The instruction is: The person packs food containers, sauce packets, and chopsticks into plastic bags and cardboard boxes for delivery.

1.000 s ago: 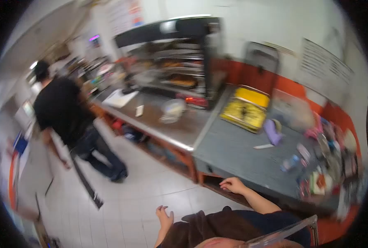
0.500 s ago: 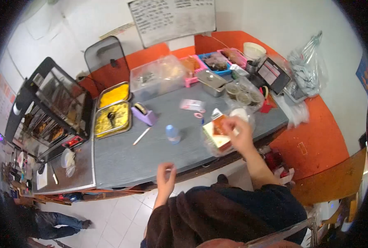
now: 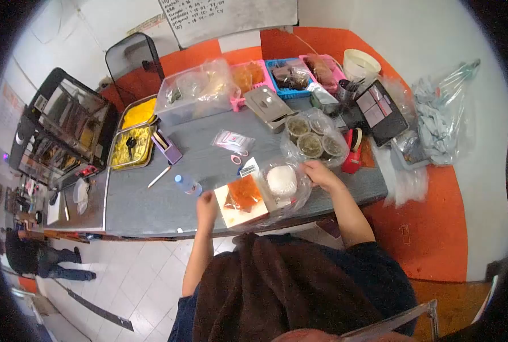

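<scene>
A cream-coloured square block or pad (image 3: 243, 214) lies near the table's front edge, with a packet of something orange (image 3: 244, 192) on top. Close by its left side is my left hand (image 3: 206, 206), fingers curled in; what they hold, if anything, is hidden. Beside the block, a clear plastic bag (image 3: 299, 196) surrounds a white round thing (image 3: 281, 181), possibly a tub. My right hand (image 3: 319, 174) has its fingers closed at the bag's right edge. Behind the block stands a small blue-capped bottle (image 3: 188, 184), and a white label (image 3: 249, 167) lies between block and bag.
Bagged round tubs (image 3: 310, 145), a red tape dispenser (image 3: 352, 151) and a tablet screen (image 3: 381, 112) stand at the right. A purple tape dispenser (image 3: 167, 149), yellow food trays (image 3: 131, 146) and a glass display warmer (image 3: 66, 122) are leftward. Another person (image 3: 43, 256) stands at far left.
My view has shifted. The right hand has moved from above the orange packet to the bag's right edge; the left hand has come forward to the block's left side.
</scene>
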Available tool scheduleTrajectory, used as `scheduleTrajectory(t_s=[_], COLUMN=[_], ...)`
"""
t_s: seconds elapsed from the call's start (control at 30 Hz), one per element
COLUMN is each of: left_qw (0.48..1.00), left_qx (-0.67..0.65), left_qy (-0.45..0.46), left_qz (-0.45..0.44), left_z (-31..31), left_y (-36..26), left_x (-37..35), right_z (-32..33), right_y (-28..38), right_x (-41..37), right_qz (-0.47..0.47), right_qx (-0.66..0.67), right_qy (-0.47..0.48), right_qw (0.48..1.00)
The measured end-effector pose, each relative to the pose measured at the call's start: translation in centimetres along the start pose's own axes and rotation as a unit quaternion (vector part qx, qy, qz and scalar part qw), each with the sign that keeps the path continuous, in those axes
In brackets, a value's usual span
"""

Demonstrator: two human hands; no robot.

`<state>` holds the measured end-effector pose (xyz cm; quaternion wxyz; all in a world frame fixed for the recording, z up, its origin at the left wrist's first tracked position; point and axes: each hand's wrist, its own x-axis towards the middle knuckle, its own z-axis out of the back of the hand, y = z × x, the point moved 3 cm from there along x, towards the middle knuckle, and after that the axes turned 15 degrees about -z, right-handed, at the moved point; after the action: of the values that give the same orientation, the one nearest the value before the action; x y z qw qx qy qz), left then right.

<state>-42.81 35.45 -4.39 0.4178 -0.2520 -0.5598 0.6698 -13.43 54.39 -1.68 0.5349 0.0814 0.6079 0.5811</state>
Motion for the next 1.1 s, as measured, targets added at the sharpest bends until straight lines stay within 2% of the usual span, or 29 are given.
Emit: scheduleTrajectory(t_s=[0.03, 0.07, 0.1, 0.13, 0.17, 0.2, 0.27, 0.33, 0.4, 0.43, 0.5, 0.53, 0.57, 0.63, 0.67, 0.7, 0.77, 0.8, 0.87, 0.9, 0.97, 1.0, 1.07, 1.1], left_qw=[0.996, 0.984, 0.984, 0.971, 0.954, 0.922, 0.867, 0.811, 0.780, 0.781, 0.792, 0.794, 0.790, 0.788, 0.793, 0.793, 0.792, 0.791, 0.789, 0.789, 0.785, 0.785, 0.789, 0.789], left_qx=[0.085, 0.168, 0.171, 0.226, 0.280, 0.354, 0.406, 0.438, 0.404, 0.399, 0.337, 0.341, 0.338, 0.336, 0.329, 0.328, 0.304, 0.304, 0.308, 0.307, 0.303, 0.302, 0.296, 0.296], left_qy=[-0.017, -0.032, -0.032, -0.045, -0.057, -0.081, -0.069, 0.087, 0.207, 0.205, 0.299, 0.300, 0.304, 0.293, 0.294, 0.298, 0.305, 0.308, 0.312, 0.312, 0.316, 0.314, 0.316, 0.315], left_qz=[-0.021, -0.043, -0.041, -0.066, -0.093, -0.138, -0.280, -0.379, -0.431, -0.434, -0.413, -0.405, -0.411, -0.425, -0.420, -0.418, -0.432, -0.432, -0.431, -0.432, -0.439, -0.441, -0.436, -0.437], left_z=[0.6, 0.9, 1.0, 1.1, 1.1, 1.0, -0.8, -5.3, -9.3, -10.2, -12.1, -11.9, -11.9, -11.7, -11.6, -11.6, -11.3, -11.3, -11.2, -11.2, -11.2, -11.2, -11.2, -11.1], left_y=[-1.1, -2.5, -3.8, -5.7, -7.2, -8.1, -12.0, -16.4, -18.2, -17.6, -15.7, -16.2, -16.2, -16.0, -16.0, -16.1, -16.4, -16.4, -16.5, -16.5, -16.4, -16.3, -16.2, -16.3], left_x=[0.5, 0.7, 0.5, 0.2, 0.1, 0.0, -0.1, -0.4, -0.5, -0.4, 0.1, 0.1, 0.2, 0.0, 0.0, 0.1, 0.2, 0.2, 0.1, 0.1, 0.1, 0.1, 0.0, 0.0], right_z=[-0.2, 0.0, 0.1, -0.2, -0.2, -0.2, -0.3, -0.5, -0.5, -0.4, 0.0, 0.0, -0.1, -0.5, -0.6, -0.7, -0.7, -0.4, 0.2, 0.7, 1.0, 1.7, 1.3, 1.2], right_y=[0.2, 0.8, 1.3, 1.3, 1.6, 2.0, 2.4, 2.1, 1.5, 1.0, 0.0, 0.9, 1.7, 2.6, 2.7, 2.6, 2.6, 2.8, 3.2, 3.5, 4.5, 4.4, 4.2, 4.1], right_x=[0.1, 0.1, -0.1, -0.6, -1.3, -1.9, -2.4, -2.2, -0.9, 0.0, 1.8, 0.4, -0.8, -2.6, -2.8, -2.7, -3.0, -3.3, -4.1, -4.6, -5.6, -5.3, -5.0, -5.1], right_qz=[0.000, 0.071, 0.142, 0.142, 0.170, 0.197, 0.192, 0.180, 0.232, 0.232, 0.185, 0.159, 0.158, 0.212, 0.290, 0.286, 0.287, 0.285, 0.172, 0.172, 0.323, 0.325, 0.362, 0.363], right_qx=[0.000, -0.079, -0.156, -0.155, -0.176, -0.195, -0.188, -0.185, -0.157, -0.161, -0.041, 0.061, 0.065, 0.057, 0.005, 0.006, -0.018, -0.016, -0.076, -0.076, -0.165, -0.167, -0.413, -0.413], right_qy=[0.007, -0.060, -0.127, -0.126, -0.193, -0.260, -0.282, -0.304, -0.313, -0.318, -0.216, -0.124, -0.132, -0.216, -0.268, -0.268, -0.353, -0.354, -0.215, -0.216, -0.173, -0.174, -0.130, -0.130], right_qw=[1.000, 0.993, 0.969, 0.970, 0.950, 0.925, 0.921, 0.917, 0.908, 0.905, 0.958, 0.978, 0.976, 0.951, 0.919, 0.920, 0.891, 0.891, 0.958, 0.958, 0.916, 0.914, 0.825, 0.825])
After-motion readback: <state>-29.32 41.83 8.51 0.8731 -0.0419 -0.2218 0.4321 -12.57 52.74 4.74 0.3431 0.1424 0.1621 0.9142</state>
